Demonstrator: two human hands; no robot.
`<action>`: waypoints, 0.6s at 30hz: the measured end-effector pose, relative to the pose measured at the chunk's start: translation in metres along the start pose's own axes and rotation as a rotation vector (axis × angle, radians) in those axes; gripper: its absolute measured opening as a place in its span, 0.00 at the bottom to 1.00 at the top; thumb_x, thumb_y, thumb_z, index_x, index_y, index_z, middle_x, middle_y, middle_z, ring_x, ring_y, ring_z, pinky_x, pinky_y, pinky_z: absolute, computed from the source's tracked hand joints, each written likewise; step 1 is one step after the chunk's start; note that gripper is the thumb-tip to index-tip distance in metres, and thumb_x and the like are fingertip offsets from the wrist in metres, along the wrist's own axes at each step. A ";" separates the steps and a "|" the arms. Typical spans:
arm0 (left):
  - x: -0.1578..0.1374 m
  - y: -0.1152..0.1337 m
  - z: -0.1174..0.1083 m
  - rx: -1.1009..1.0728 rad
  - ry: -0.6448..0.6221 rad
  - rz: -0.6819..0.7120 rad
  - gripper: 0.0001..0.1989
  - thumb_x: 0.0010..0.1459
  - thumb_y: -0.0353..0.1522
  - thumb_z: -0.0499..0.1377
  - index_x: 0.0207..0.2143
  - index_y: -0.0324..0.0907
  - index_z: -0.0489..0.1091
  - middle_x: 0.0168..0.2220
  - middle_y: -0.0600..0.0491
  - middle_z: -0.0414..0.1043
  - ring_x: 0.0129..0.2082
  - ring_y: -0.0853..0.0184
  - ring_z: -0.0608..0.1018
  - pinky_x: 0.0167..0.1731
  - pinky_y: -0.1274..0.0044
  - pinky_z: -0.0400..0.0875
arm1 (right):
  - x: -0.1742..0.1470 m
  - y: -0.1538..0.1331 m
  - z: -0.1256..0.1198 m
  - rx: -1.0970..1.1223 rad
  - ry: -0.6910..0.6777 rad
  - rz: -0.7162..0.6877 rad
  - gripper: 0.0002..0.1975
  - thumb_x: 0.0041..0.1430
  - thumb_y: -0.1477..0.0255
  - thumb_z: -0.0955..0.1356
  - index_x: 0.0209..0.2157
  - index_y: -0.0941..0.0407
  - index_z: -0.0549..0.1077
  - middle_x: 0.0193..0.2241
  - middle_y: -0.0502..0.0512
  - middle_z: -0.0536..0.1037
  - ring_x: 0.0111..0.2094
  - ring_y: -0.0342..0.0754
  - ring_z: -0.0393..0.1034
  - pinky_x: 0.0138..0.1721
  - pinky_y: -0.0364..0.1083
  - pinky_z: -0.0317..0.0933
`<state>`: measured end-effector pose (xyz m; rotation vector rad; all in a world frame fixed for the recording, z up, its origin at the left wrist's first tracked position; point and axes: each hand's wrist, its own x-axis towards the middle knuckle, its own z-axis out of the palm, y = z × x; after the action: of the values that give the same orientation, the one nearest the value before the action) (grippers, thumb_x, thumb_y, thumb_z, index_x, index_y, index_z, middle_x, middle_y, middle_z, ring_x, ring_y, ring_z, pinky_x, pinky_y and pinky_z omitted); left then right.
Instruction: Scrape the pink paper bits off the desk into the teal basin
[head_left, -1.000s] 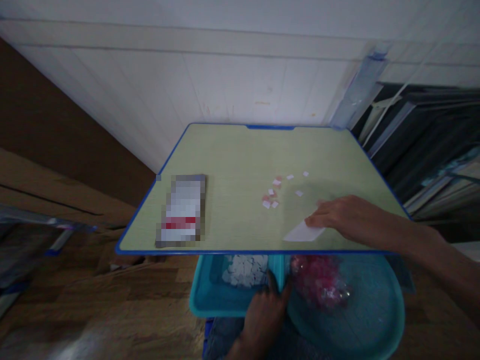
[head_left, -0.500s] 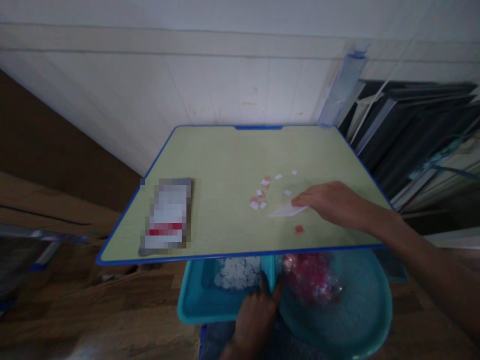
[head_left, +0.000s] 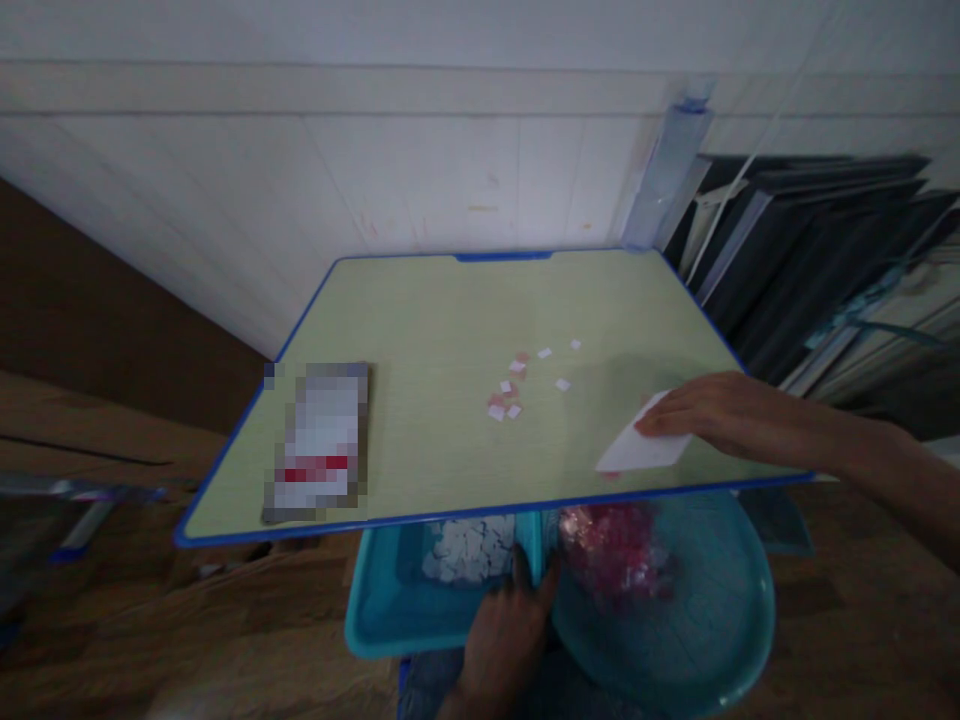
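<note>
My right hand point(head_left: 686, 415) pinches a stiff white card point(head_left: 649, 445) over the right front of the pale green tabletop point(head_left: 427, 310). Part of a red piece point(head_left: 611, 475) shows at the card's lower edge. Several small white squares point(head_left: 514, 410) lie around the middle of the tabletop, some beside or over pinkish pieces point(head_left: 523, 357). Below the front edge, my left hand point(head_left: 510, 630) grips the adjoining rims of a rectangular teal tray point(head_left: 360, 610) and a round teal basin point(head_left: 759, 640). White pieces point(head_left: 469, 548) fill part of the tray. Clear plastic with red items point(head_left: 619, 550) sits in the basin.
A pixelated flat object point(head_left: 319, 440) lies on the tabletop's left side. Behind the back right corner stands a clear plastic bottle point(head_left: 664, 180) against the white wall point(head_left: 420, 170). Dark flat panels point(head_left: 802, 240) lean at the right. A brown wooden piece point(head_left: 112, 300) borders the left.
My right hand has moved right and slightly toward me with the white card, which now partly covers the red piece. The view has shifted a little. My left hand stays at the rims.
</note>
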<state>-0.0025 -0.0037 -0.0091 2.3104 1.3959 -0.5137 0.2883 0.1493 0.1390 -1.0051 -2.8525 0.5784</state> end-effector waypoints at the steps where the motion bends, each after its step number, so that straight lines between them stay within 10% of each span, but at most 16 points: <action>1: 0.000 0.000 -0.001 0.003 -0.005 0.001 0.35 0.57 0.22 0.48 0.65 0.50 0.47 0.58 0.32 0.61 0.39 0.56 0.79 0.36 0.67 0.75 | -0.002 0.006 -0.006 -0.039 0.014 0.049 0.18 0.64 0.71 0.57 0.46 0.50 0.75 0.45 0.53 0.78 0.46 0.49 0.71 0.47 0.49 0.62; 7: -0.001 0.001 -0.004 0.003 -0.007 -0.010 0.34 0.57 0.22 0.46 0.65 0.51 0.48 0.58 0.33 0.60 0.38 0.58 0.79 0.36 0.68 0.74 | 0.008 0.055 -0.042 -0.061 0.033 0.359 0.17 0.55 0.69 0.63 0.46 0.58 0.72 0.37 0.59 0.79 0.38 0.55 0.73 0.38 0.52 0.65; 18: 0.000 0.002 0.000 -0.008 -0.013 -0.009 0.31 0.60 0.26 0.47 0.65 0.52 0.46 0.59 0.31 0.57 0.41 0.56 0.78 0.37 0.67 0.74 | 0.041 0.068 -0.030 0.059 -0.077 0.135 0.19 0.55 0.67 0.64 0.47 0.58 0.73 0.39 0.58 0.79 0.36 0.50 0.73 0.36 0.47 0.66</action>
<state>-0.0010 -0.0045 -0.0086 2.2914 1.4000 -0.5236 0.3018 0.2331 0.1387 -1.1981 -2.8295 0.7235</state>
